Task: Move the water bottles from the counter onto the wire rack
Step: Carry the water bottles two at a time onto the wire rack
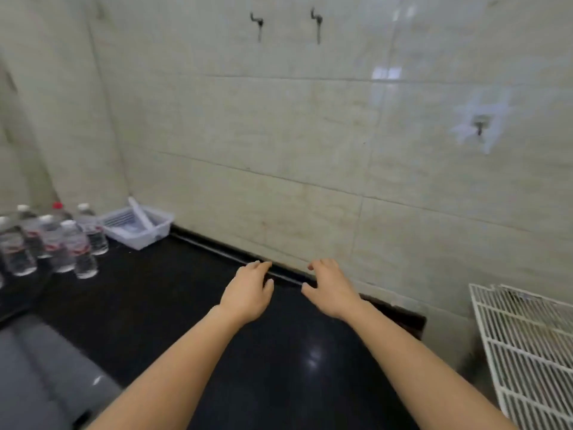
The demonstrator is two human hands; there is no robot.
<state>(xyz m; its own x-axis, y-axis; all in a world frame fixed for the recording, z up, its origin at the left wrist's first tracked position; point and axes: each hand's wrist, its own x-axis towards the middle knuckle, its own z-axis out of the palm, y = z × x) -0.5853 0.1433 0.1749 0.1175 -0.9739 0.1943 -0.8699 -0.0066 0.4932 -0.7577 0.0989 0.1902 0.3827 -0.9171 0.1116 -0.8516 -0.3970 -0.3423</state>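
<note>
Several clear water bottles (pixel 52 240) with white caps, one with a red cap, stand grouped at the far left of the black counter (pixel 161 305). A white wire rack (pixel 527 346) lies at the lower right, past the counter's end. My left hand (pixel 248 293) and my right hand (pixel 331 290) hover side by side over the counter's middle near the wall, palms down, fingers loosely spread, holding nothing. Both hands are far from the bottles and from the rack.
A clear plastic tray (pixel 139 226) sits in the corner beside the bottles. A tiled wall with metal hooks (pixel 317 21) rises behind the counter. A grey cushioned surface (pixel 43 377) is at the lower left.
</note>
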